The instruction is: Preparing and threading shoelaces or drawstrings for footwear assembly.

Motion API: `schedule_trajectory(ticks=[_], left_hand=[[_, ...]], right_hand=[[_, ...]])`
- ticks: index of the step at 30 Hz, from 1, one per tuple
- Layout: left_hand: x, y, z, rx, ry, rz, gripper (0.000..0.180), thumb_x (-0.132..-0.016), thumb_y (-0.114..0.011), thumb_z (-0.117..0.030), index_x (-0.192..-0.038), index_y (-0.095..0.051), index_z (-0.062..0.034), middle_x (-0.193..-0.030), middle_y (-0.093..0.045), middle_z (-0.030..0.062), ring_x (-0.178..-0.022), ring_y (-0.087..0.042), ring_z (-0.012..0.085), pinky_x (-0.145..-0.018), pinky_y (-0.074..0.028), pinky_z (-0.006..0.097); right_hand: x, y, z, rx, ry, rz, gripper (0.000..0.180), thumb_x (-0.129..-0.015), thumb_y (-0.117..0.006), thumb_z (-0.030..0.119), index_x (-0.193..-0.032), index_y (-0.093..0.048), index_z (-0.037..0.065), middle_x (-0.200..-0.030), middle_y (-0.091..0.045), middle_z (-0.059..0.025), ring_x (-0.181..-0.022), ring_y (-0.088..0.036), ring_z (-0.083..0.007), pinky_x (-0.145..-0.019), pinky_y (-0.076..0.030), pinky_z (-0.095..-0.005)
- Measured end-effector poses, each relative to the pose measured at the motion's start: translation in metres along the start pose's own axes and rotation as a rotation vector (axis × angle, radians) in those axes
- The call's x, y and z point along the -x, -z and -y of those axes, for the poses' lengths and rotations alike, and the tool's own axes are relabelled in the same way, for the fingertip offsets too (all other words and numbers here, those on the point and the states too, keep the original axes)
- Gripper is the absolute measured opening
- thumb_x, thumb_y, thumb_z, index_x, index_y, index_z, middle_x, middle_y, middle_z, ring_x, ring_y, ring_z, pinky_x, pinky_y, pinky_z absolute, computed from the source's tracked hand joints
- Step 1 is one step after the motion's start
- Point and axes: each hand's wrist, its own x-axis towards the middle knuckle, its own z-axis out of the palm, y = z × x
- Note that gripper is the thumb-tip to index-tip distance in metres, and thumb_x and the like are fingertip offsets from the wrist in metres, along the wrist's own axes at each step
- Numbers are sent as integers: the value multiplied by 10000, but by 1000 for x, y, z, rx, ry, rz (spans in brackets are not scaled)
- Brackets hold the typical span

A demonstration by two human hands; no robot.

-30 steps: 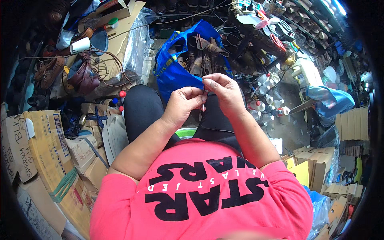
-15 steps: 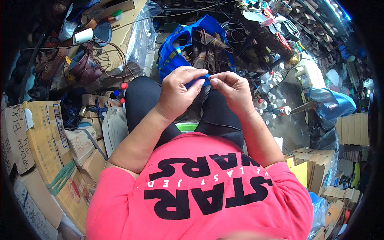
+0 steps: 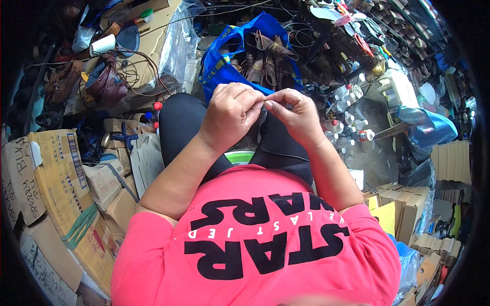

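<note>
Above my knees, my left hand [image 3: 230, 113] and my right hand [image 3: 297, 113] meet at the fingertips. Both thumbs are pinched against the index fingers. Whatever lies between them is too small to make out. Just beyond the hands stands an open blue bag [image 3: 210, 81] with several brown, shoe-shaped pieces [image 3: 269, 71] inside. Part of a green and white round thing [image 3: 240, 157] shows between my thighs.
Cardboard boxes [image 3: 56, 176] are stacked at left. A cardboard sheet [image 3: 155, 38] carries a white cup [image 3: 102, 45] and maroon leather pieces [image 3: 109, 86]. Several bottles [image 3: 334, 126] stand right of my knee, near a blue cloth [image 3: 426, 125]. More boxes [image 3: 403, 204] lie at lower right.
My left thumb and index finger, apart before, have closed into a pinch. The left hand has come closer to the right, so their fingertips now meet.
</note>
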Motion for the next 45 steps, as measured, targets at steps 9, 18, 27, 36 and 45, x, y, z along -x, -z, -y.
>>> schedule_trajectory(ticks=[9, 18, 27, 36, 45], left_hand=[[2, -11, 2, 6, 97, 23, 119, -708, -637, -21, -798, -572, -65, -772, -568, 82, -722, -571, 273, -673, -463, 356], [-1, 4, 14, 481, 508, 70, 105, -818, -651, -43, -917, -677, -22, -873, -639, 44, -784, -597, 100, -705, -473, 235], [-1, 6, 8, 511, 494, 156, 84, -805, -672, -57, -881, -670, -21, -852, -623, 33, -792, -578, 94, -707, -456, 224], [-2, 4, 7, 647, 563, 71, 49, -813, -651, -42, -852, -657, -14, -833, -610, 35, -779, -570, 112, -704, -450, 243], [-5, 6, 4, 428, 333, 111, 47, -773, -666, -54, -797, -644, -20, -745, -605, 64, -694, -577, 163, -645, -453, 280]], right_hand=[[-4, -10, 2, 183, 76, -76, 128, -785, -673, 125, -788, -627, 6, -724, -600, -88, -683, -573, -189, -632, -454, -298], [0, -15, -8, -428, -202, -25, 123, -864, -639, 113, -895, -637, -6, -804, -608, 26, -703, -497, -20, -614, -406, -176], [2, -15, -4, -412, -172, 15, 128, -858, -646, 109, -921, -630, -2, -797, -601, 26, -694, -491, -17, -596, -390, -164], [5, -13, -3, -353, -160, -1, 134, -861, -644, 119, -928, -623, 4, -780, -586, 35, -686, -481, -17, -585, -381, -168], [4, -15, -6, -354, -138, 29, 130, -858, -646, 124, -909, -624, 6, -796, -582, 21, -721, -494, -38, -624, -401, -190]])
